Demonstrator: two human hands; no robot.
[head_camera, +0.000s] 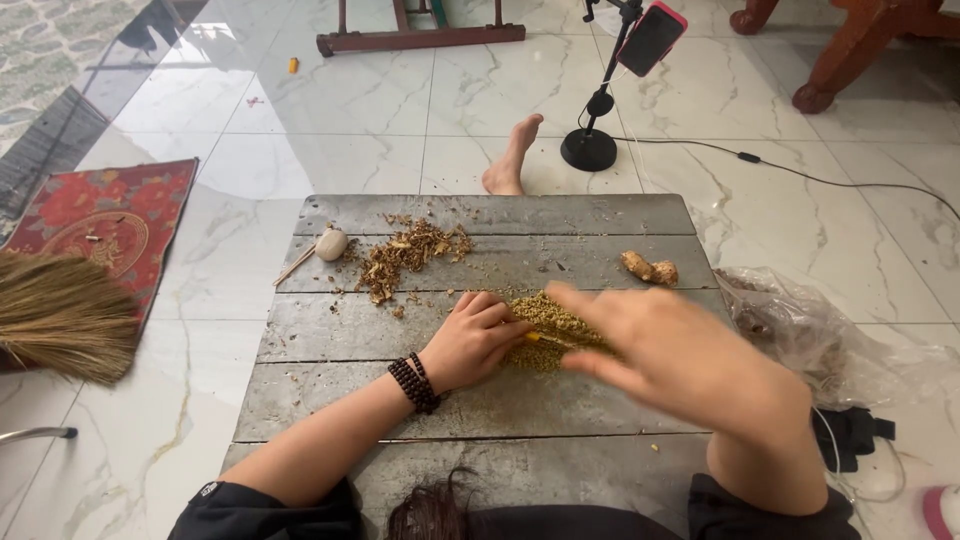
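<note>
- Left hand (472, 338) rests palm-down at the left edge of a mound of chopped yellow-green bits (552, 330), fingers curled over it, pinning and gathering it; grip is closed loosely on the mound, not clamped.
- Right hand (670, 352) is motion-blurred over the mound's right side; a thin yellow handle-like thing (537, 338) shows between the hands. Cannot tell whether the right grip is closed on it.
- Doing it well, as I judge: keep left fingertips tucked back from whatever the right hand works, keep the mound compact, sweep strays inward.
- Mound: fine, crumbly, dry-looking, olive-yellow, sits mid-tabletop just between both hands.
- Tabletop (330, 345) is grey weathered planks, low over a marble floor (330, 120).
- Further back: brown pile of coarser shavings (405, 255), pale round bulb with a stick (330, 243), knobbly ginger-like root (650, 268).
- Beaded bracelet (413, 383) on left wrist.
- Crumpled clear plastic bag (800, 325) right of tabletop; broom (60, 315) left; phone on stand (650, 38) beyond.
</note>
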